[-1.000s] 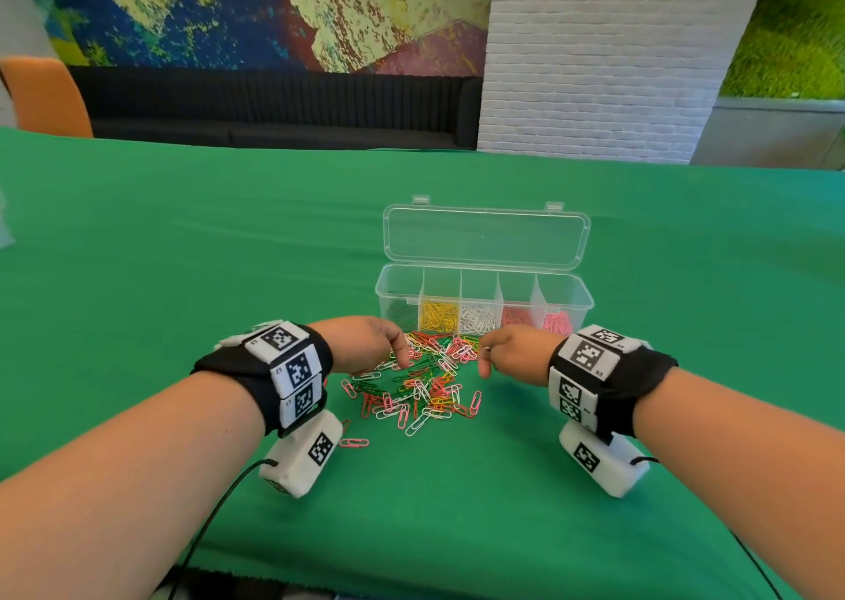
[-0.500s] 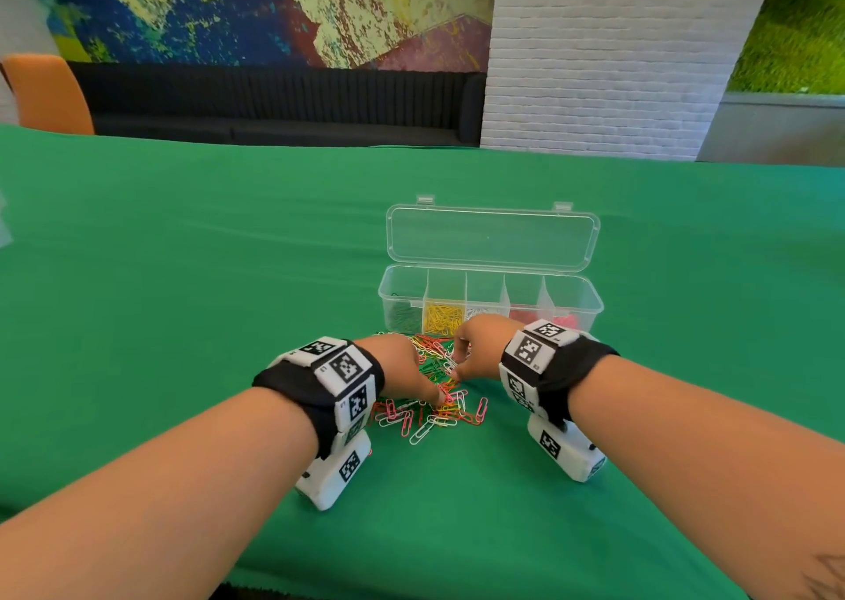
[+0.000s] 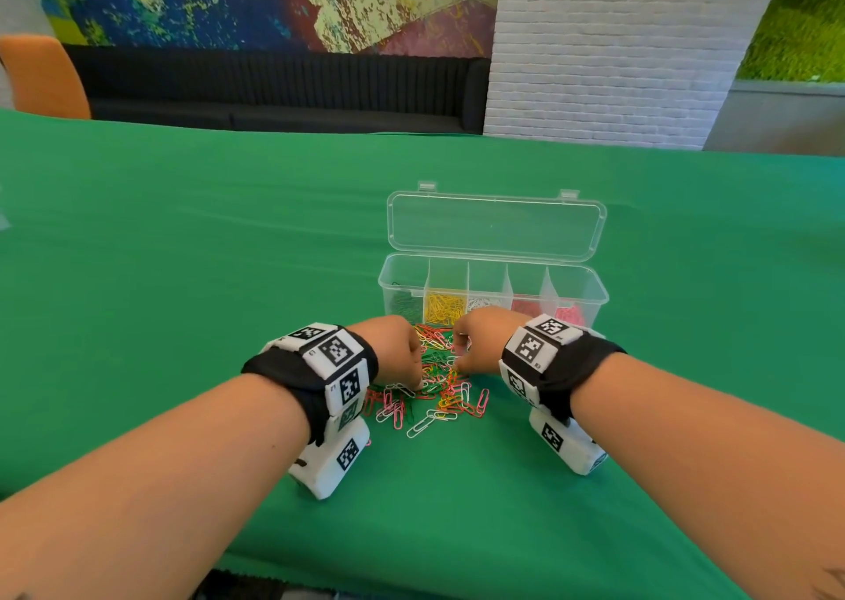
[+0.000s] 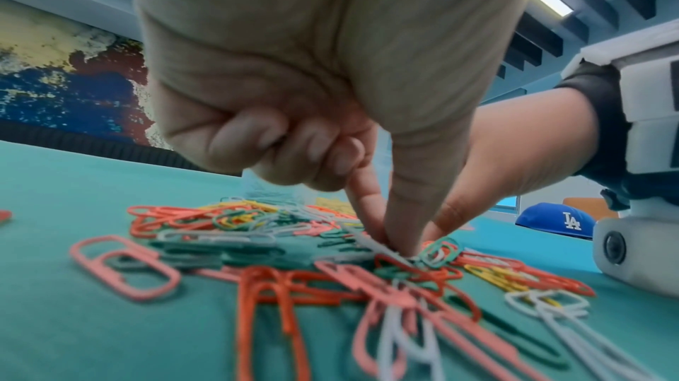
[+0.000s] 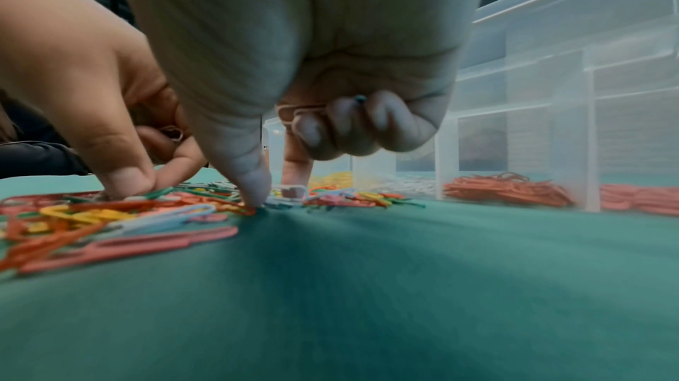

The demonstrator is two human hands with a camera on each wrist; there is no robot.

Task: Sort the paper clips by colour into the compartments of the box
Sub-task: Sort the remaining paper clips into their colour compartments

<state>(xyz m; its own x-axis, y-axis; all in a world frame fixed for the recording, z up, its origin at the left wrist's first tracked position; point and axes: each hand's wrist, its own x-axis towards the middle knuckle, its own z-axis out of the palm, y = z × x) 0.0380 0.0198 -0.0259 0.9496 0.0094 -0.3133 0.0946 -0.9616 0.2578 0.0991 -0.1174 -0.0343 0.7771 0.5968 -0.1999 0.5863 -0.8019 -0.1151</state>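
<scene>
Both hands, the left hand (image 3: 397, 351) and right hand (image 3: 478, 342), are pinching clips (image 3: 434, 393) from the pile still lying before the part-filled box (image 3: 594, 300), the right also clutching gathered clips.

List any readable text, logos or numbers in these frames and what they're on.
"LA": white monogram on the blue cap lying on the table behind the right hand, left wrist view.
Wristband markers: black-and-white square codes, no words; tiny characters beside them are too small to read.
Clear box and paper clips: no print visible.
</scene>
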